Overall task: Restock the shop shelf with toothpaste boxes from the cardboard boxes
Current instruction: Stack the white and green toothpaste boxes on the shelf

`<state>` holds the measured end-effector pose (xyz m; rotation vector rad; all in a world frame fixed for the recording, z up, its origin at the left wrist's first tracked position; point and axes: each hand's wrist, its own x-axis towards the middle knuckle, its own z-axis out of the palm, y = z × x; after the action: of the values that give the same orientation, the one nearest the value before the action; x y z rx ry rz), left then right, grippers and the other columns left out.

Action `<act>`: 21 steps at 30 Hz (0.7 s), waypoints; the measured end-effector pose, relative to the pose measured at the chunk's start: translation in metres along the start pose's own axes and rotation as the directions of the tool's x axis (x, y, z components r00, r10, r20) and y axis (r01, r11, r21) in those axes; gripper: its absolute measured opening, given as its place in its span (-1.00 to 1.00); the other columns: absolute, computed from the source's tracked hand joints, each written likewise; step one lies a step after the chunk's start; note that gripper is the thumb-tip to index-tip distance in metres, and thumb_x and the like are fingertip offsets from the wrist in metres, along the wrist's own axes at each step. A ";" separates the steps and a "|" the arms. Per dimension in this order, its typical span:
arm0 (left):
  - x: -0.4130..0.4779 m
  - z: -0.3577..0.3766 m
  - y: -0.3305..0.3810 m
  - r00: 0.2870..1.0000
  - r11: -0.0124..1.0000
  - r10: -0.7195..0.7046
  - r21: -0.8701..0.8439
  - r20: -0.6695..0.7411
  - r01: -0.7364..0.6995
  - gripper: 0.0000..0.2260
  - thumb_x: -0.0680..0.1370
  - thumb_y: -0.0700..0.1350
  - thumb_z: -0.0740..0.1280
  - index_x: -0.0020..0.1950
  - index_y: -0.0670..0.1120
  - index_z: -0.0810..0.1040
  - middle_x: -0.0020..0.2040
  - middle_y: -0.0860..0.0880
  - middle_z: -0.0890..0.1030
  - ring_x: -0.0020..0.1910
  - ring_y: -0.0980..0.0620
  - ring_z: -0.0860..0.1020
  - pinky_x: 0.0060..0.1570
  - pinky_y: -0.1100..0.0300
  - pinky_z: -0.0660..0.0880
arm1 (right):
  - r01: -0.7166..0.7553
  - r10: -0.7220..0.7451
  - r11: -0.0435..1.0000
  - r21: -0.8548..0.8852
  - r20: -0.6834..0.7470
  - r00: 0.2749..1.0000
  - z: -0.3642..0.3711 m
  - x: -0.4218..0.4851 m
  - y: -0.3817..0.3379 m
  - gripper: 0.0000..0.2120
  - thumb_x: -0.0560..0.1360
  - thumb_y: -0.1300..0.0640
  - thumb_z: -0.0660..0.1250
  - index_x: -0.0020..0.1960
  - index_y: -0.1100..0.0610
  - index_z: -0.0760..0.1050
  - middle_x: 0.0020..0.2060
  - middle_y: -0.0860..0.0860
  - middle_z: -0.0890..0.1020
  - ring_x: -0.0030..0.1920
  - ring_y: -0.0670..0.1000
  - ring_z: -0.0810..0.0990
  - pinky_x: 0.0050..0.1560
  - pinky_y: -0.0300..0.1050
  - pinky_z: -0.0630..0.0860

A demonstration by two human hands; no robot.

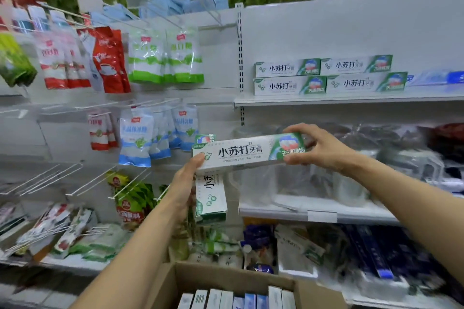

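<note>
White-green toothpaste box [247, 152] gripped by right hand [319, 148]; left hand [184, 183] clasps upright boxes [211, 198] beside hanging packets [136, 137].

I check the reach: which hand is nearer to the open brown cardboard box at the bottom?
Left. The left hand hangs lower, above the cardboard box; the right hand is higher.

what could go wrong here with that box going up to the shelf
The left hand pins several upright boxes while steadying the horizontal toothpaste box; one could slip into the cardboard box. The right hand grips only its end, so it may tip and nudge the stacked boxes.
</note>
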<state>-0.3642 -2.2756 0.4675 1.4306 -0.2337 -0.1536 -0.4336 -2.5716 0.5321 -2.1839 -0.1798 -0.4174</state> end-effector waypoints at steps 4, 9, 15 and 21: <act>0.015 0.019 0.031 0.999 0.999 0.043 0.011 0.012 -0.043 -0.51 0.34 0.28 0.37 0.12 -0.02 0.60 -0.04 -0.15 0.70 -0.13 -0.13 0.67 -0.07 0.00 0.57 | 0.155 -0.149 0.961 -0.229 0.043 0.988 -0.030 0.024 -0.010 -0.40 0.27 0.02 0.59 0.25 -0.14 0.46 0.10 -0.20 0.53 -0.08 -0.32 0.54 -0.13 -0.49 0.43; 0.049 0.049 0.076 0.997 0.997 0.078 0.025 -0.028 -0.078 -0.33 0.20 0.39 0.47 0.17 0.01 0.59 0.04 -0.17 0.69 0.03 -0.21 0.64 0.07 -0.08 0.49 | 0.268 -0.303 0.895 -0.357 -0.046 0.952 -0.069 0.054 -0.012 -0.42 0.33 0.04 0.56 0.30 0.02 0.45 0.06 -0.15 0.55 -0.06 -0.38 0.52 0.00 -0.46 0.46; 0.093 0.102 0.126 0.991 0.994 0.107 -0.020 -0.080 -0.109 -0.55 0.51 0.39 0.10 0.04 0.10 0.55 -0.01 -0.11 0.64 -0.20 -0.08 0.61 -0.32 0.13 0.54 | 0.287 -0.385 0.876 -0.387 -0.204 0.900 -0.118 0.096 -0.002 -0.40 0.32 0.05 0.56 0.31 0.04 0.46 0.07 -0.10 0.54 -0.07 -0.23 0.54 0.00 -0.32 0.48; 0.139 0.142 0.160 0.972 0.986 0.164 0.035 -0.167 -0.160 -0.84 0.63 -0.05 0.21 0.16 -0.01 0.50 -0.20 -0.05 0.59 -0.30 0.00 0.58 -0.41 0.19 0.50 | 0.256 -0.447 0.823 -0.507 -0.302 0.842 -0.171 0.160 0.012 -0.38 0.30 0.06 0.57 0.31 0.11 0.46 0.06 -0.01 0.51 -0.05 -0.03 0.51 0.07 -0.25 0.46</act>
<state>-0.2709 -2.4246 0.6533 1.4306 -0.2114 0.1048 -0.3210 -2.7189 0.6759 -2.4482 -0.2893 -1.2338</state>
